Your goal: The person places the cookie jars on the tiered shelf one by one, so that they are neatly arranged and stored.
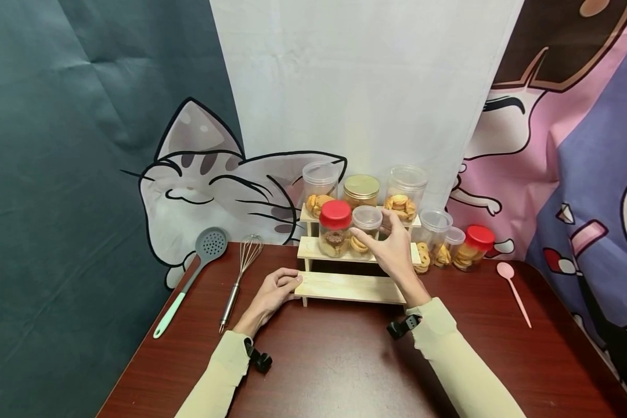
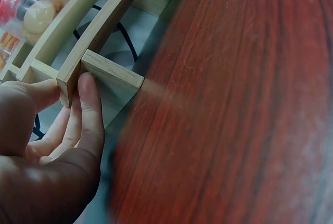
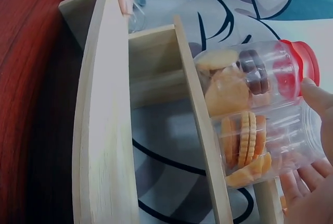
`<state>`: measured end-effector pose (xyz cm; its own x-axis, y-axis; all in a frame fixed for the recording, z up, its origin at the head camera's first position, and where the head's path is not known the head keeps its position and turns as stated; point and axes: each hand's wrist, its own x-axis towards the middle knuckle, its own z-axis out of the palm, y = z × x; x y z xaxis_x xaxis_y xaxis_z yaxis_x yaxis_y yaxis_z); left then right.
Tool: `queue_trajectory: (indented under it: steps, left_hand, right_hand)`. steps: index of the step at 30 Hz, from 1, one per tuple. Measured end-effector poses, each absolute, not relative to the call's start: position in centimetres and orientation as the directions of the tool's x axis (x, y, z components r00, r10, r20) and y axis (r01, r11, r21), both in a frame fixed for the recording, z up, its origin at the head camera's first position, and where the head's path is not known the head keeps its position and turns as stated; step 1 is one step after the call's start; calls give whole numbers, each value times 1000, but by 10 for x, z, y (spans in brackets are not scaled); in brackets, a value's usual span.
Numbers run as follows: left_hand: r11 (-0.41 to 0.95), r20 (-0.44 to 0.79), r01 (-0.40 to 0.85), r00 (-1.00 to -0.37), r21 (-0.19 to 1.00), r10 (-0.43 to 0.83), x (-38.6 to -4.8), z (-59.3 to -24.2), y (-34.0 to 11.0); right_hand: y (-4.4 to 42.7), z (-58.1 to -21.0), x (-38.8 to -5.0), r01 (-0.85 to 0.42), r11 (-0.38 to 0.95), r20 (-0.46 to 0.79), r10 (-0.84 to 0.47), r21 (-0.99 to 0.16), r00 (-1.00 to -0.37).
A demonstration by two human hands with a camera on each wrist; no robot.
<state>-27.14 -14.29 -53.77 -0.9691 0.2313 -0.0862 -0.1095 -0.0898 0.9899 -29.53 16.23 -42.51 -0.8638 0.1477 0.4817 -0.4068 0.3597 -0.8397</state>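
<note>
A three-step wooden stand (image 1: 350, 287) is on the table. My left hand (image 1: 271, 296) pinches the left end of its lowest step, thumb above and fingers beneath in the left wrist view. On the middle step stands a clear-lidded jar of cookies (image 3: 255, 148), with the thumb and fingers of my right hand (image 1: 394, 249) around its upper part. Close at its left is a red-lidded jar of cookies (image 1: 335, 229); my right thumb lies near the red lid (image 3: 307, 67). The jar's far side is hidden in the head view.
The top step holds a gold-lidded jar (image 1: 361, 188) between two clear-lidded jars. Right of the stand are more cookie jars, one with a red lid (image 1: 472, 247), and a pink spoon (image 1: 514, 293). A whisk (image 1: 240, 273) and a grey skimmer (image 1: 211, 244) lie left.
</note>
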Motion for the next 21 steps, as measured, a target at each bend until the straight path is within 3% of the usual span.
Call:
queue_trajectory:
  steps: [10, 21]
  left_hand:
    - [-86, -89, -111, -969, 990, 229, -272, -540, -143]
    - [-68, -92, -110, -970, 992, 225, -271, -539, -144]
  right_hand:
    - [158, -430, -302, -432, 302, 494, 170, -850, -853]
    - [159, -439, -292, -425, 323, 487, 139, -845, -862]
